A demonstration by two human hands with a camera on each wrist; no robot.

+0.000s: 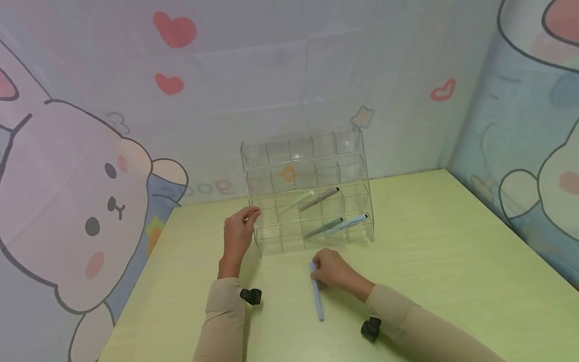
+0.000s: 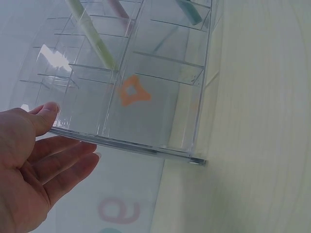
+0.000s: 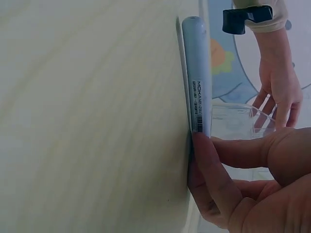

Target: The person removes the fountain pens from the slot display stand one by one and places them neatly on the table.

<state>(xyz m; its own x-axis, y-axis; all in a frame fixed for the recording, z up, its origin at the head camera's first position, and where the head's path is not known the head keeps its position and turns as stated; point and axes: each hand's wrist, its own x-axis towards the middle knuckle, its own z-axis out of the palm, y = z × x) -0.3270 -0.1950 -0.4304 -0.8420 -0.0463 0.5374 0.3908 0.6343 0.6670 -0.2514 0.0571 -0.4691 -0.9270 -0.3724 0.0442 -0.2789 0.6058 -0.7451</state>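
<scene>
One clear acrylic organizer standing on the pale green table, near the back wall; four stepped tiers of compartments, about five per tier. Four pens lodged in it, all slanted: pale green pen and mauve pen in the third tier from the top, grey-green pen and light blue pen in the lowest tier. One further pen, pale blue marker, lying flat on the table in front of the organizer, well apart from it, long axis running toward the camera.

Right hand on the far end of the marker: fingers curled round the barrel, narrow grip, pen pressed against the table surface. Left hand at the organizer's left edge: fingers straight, thumb tip touching the side wall, other fingers spread just beside it, nothing enclosed.

Two black clips, one on each beige sleeve: left, right. Backdrop of cartoon rabbit and red hearts on the walls. Orange star shape visible through the acrylic, on the wall behind. Nothing between marker and organizer.

Writing: small barcode label on the marker barrel, printed line starting "MOKA"; remainder too small to read. Pink rounded letters on wall behind organizer, partly hidden, not legible.
</scene>
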